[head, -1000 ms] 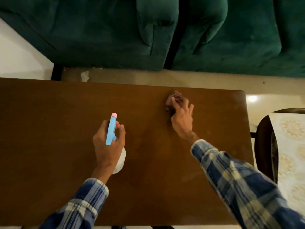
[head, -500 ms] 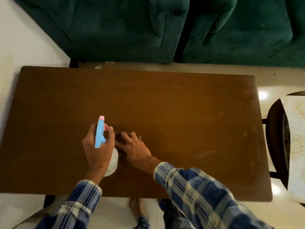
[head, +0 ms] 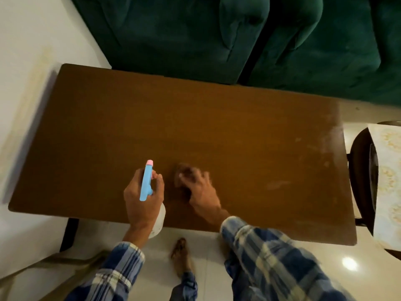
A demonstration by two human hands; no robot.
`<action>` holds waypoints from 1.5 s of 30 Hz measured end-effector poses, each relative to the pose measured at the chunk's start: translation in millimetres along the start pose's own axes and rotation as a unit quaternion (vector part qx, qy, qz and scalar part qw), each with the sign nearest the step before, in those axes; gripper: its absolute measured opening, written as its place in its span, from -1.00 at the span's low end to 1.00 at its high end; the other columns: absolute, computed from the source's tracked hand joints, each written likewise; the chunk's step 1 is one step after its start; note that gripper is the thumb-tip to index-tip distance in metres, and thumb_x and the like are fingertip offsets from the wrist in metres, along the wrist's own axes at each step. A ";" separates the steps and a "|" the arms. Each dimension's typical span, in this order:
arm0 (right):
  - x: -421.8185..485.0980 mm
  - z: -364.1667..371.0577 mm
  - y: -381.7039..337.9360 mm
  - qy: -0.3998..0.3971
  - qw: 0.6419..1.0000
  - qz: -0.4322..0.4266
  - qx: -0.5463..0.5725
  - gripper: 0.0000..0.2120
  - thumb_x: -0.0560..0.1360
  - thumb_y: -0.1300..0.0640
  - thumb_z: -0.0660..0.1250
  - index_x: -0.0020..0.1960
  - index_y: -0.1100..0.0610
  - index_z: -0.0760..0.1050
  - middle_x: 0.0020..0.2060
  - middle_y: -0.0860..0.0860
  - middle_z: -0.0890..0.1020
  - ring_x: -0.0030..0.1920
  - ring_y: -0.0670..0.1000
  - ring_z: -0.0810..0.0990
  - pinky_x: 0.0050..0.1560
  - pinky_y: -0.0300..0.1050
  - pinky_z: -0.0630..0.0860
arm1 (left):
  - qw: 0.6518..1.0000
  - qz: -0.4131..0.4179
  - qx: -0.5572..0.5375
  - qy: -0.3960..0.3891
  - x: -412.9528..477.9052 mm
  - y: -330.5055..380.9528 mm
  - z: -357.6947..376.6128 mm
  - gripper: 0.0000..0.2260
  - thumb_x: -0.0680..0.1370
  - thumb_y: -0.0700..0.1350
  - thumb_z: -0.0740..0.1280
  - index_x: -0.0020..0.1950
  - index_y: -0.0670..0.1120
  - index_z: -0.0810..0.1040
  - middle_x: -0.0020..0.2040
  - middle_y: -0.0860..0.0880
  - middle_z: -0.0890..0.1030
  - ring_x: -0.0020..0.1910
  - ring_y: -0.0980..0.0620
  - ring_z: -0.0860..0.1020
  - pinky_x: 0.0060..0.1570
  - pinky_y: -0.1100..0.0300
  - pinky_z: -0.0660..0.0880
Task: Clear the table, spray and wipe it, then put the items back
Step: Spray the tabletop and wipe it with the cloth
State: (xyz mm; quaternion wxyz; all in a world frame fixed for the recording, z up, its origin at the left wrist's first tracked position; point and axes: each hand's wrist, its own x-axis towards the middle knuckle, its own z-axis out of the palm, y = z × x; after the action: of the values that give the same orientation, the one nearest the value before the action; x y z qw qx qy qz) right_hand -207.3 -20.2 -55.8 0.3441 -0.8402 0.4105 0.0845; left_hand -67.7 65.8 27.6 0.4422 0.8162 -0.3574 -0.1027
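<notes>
The left hand (head: 142, 198) is wrapped tight round the neck of the bottle (head: 146, 181), blue head pointing away over the table (head: 249, 131), white body hanging past the near edge; it sits much where it did half a second ago. The right hand (head: 200, 191) is blurred, its fingers (head: 205, 177) look spread and lie flat on the dark cloth (head: 181, 173), pressing it to the wood; a second ago that hand and cloth were far back towards the sofa (head: 184, 33), half a second ago they were almost against the left hand, and now a clear gap shows between the two. A bare foot (head: 180, 255) stands on the floor below the near edge; a chair (head: 361, 170) is just beside the table's right end.
</notes>
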 end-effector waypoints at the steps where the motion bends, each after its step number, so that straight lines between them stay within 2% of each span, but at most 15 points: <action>1: -16.0 16.3 -15.9 -0.045 0.997 -0.063 -0.018 -0.39 0.60 0.17 0.30 0.55 -0.19 0.20 0.54 -0.02 0.09 0.46 0.23 0.16 0.43 0.29 0.35 | 1.000 0.009 0.002 -0.003 -3.5 1.5 -0.3 -0.83 0.53 -0.17 0.46 0.02 -0.03 0.49 -0.27 0.21 0.45 -0.37 0.15 0.53 -0.27 0.54 0.47; 3: -40.4 40.6 -29.0 -0.085 0.976 -0.182 -0.081 -0.42 0.59 0.16 0.31 0.56 -0.11 0.26 0.55 0.05 0.13 0.41 0.23 0.20 0.40 0.28 0.37 | 1.000 0.026 0.013 -0.008 -8.2 4.2 0.8 -0.82 0.53 -0.18 0.45 0.01 -0.02 0.48 -0.27 0.18 0.45 -0.37 0.14 0.54 -0.29 0.50 0.48; 5: -41.0 43.5 -15.0 -0.088 0.966 -0.217 -0.113 -0.40 0.57 0.17 0.31 0.56 -0.12 0.27 0.55 0.07 0.12 0.40 0.25 0.20 0.38 0.29 0.37 | 0.999 0.041 0.025 0.001 -11.5 7.4 3.0 -0.84 0.52 -0.20 0.46 0.00 -0.06 0.50 -0.28 0.11 0.47 -0.40 0.13 0.51 -0.29 0.51 0.47; 12: 23.4 -17.4 28.3 0.044 0.995 -0.049 -0.073 -0.42 0.56 0.22 0.24 0.54 -0.10 0.29 0.48 0.04 0.14 0.34 0.22 0.19 0.35 0.30 0.40 | 0.998 -0.016 0.040 0.046 -37.7 13.3 6.7 -0.83 0.55 -0.12 0.44 0.01 0.00 0.46 -0.27 0.10 0.48 -0.35 0.15 0.53 -0.26 0.55 0.46; 15: -4.4 16.7 -8.6 -0.030 0.990 -0.127 -0.057 -0.42 0.57 0.18 0.31 0.53 -0.13 0.28 0.49 0.01 0.15 0.38 0.21 0.21 0.34 0.26 0.43 | 0.997 -0.028 0.051 0.052 -51.0 6.8 -5.7 -0.81 0.55 -0.12 0.44 0.00 0.02 0.43 -0.29 0.11 0.45 -0.38 0.13 0.52 -0.28 0.53 0.46; 18: -63.6 57.2 -24.3 -0.157 0.943 -0.265 -0.125 -0.40 0.58 0.14 0.35 0.54 -0.15 0.27 0.52 0.04 0.16 0.39 0.23 0.22 0.36 0.25 0.38 | 0.996 -0.039 0.060 0.059 -60.9 -3.0 -23.0 -0.84 0.53 -0.10 0.43 0.00 -0.03 0.47 -0.27 0.10 0.46 -0.37 0.13 0.52 -0.26 0.55 0.46; 20: -81.1 59.6 -17.2 -0.154 0.936 -0.289 -0.129 -0.37 0.56 0.17 0.35 0.56 -0.15 0.25 0.53 0.06 0.14 0.38 0.23 0.20 0.33 0.23 0.39 | 0.994 -0.053 0.065 0.068 -64.0 -10.2 -33.2 -0.83 0.53 -0.09 0.43 0.02 -0.12 0.51 -0.26 0.08 0.48 -0.37 0.12 0.52 -0.24 0.56 0.46; 22: -73.2 46.9 -12.6 -0.107 0.958 -0.249 -0.089 -0.35 0.57 0.24 0.26 0.58 -0.15 0.22 0.54 0.09 0.14 0.35 0.23 0.21 0.28 0.21 0.42 | 0.993 -0.061 0.069 0.074 -63.8 -17.0 -41.9 -0.82 0.53 -0.09 0.44 0.02 -0.15 0.53 -0.25 0.08 0.49 -0.36 0.14 0.52 -0.23 0.56 0.46; 27: -14.8 15.2 -10.4 0.023 0.998 -0.014 -0.053 -0.33 0.55 0.31 0.15 0.59 -0.12 0.19 0.51 0.06 0.14 0.35 0.24 0.20 0.29 0.27 0.45 | 0.994 -0.055 0.057 0.080 -61.4 -18.0 -42.1 -0.82 0.52 -0.17 0.47 0.03 -0.19 0.54 -0.23 0.08 0.50 -0.35 0.22 0.51 -0.21 0.61 0.43; 31: -47.9 39.6 -19.1 -0.066 0.984 -0.128 -0.105 -0.28 0.56 0.30 0.20 0.62 -0.13 0.07 0.54 0.06 0.07 0.44 0.25 0.11 0.37 0.24 0.40 | 0.997 -0.025 0.051 0.061 -60.4 -11.6 -32.5 -0.86 0.53 -0.19 0.46 0.00 -0.21 0.56 -0.26 0.07 0.51 -0.38 0.20 0.50 -0.26 0.55 0.45; 33: -68.8 47.5 0.0 -0.067 0.979 -0.159 -0.110 -0.25 0.54 0.31 0.22 0.63 -0.12 0.09 0.53 0.08 0.11 0.43 0.25 0.12 0.34 0.25 0.41 | 0.998 -0.016 0.044 0.040 -59.5 -7.2 -22.8 -0.88 0.53 -0.19 0.45 0.00 -0.18 0.55 -0.27 0.08 0.50 -0.38 0.15 0.52 -0.30 0.49 0.49; 35: -71.9 41.8 29.7 -0.004 0.989 -0.113 -0.099 -0.26 0.52 0.30 0.23 0.61 -0.13 0.13 0.50 0.08 0.15 0.37 0.22 0.18 0.28 0.23 0.47 | 0.999 -0.010 0.032 0.025 -56.9 -2.2 -12.1 -0.88 0.54 -0.18 0.45 0.02 -0.14 0.55 -0.27 0.10 0.50 -0.37 0.12 0.55 -0.32 0.43 0.51; 37: -71.2 23.9 57.0 0.052 0.996 -0.002 -0.071 -0.26 0.52 0.30 0.21 0.61 -0.14 0.12 0.48 0.07 0.15 0.33 0.20 0.21 0.26 0.20 0.50 | 1.000 0.006 0.021 0.008 -55.9 5.5 4.0 -0.87 0.54 -0.19 0.45 0.02 -0.11 0.54 -0.27 0.13 0.49 -0.36 0.14 0.54 -0.31 0.44 0.51; 40: -69.7 8.8 63.9 0.063 0.995 0.063 -0.042 -0.27 0.53 0.32 0.18 0.61 -0.13 0.11 0.49 0.05 0.12 0.37 0.22 0.19 0.31 0.20 0.47 | 0.999 0.030 0.017 -0.014 -54.3 16.8 27.1 -0.88 0.55 -0.19 0.44 0.02 -0.12 0.54 -0.28 0.09 0.50 -0.38 0.13 0.53 -0.34 0.41 0.49; 45: -99.6 13.5 86.8 -0.012 0.991 -0.108 -0.075 -0.30 0.56 0.26 0.28 0.60 -0.11 0.15 0.53 0.08 0.14 0.43 0.24 0.18 0.35 0.20 0.44 | 0.997 0.042 0.014 -0.063 -65.6 40.4 68.0 -0.87 0.55 -0.16 0.43 0.04 -0.14 0.54 -0.27 0.08 0.50 -0.38 0.12 0.53 -0.34 0.42 0.47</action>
State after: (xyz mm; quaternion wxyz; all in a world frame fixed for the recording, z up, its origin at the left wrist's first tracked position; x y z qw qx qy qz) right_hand -334.9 14.5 -67.8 0.2924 -0.9019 0.3057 0.0877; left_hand -168.0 51.7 10.0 0.4109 0.7987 -0.4198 -0.1306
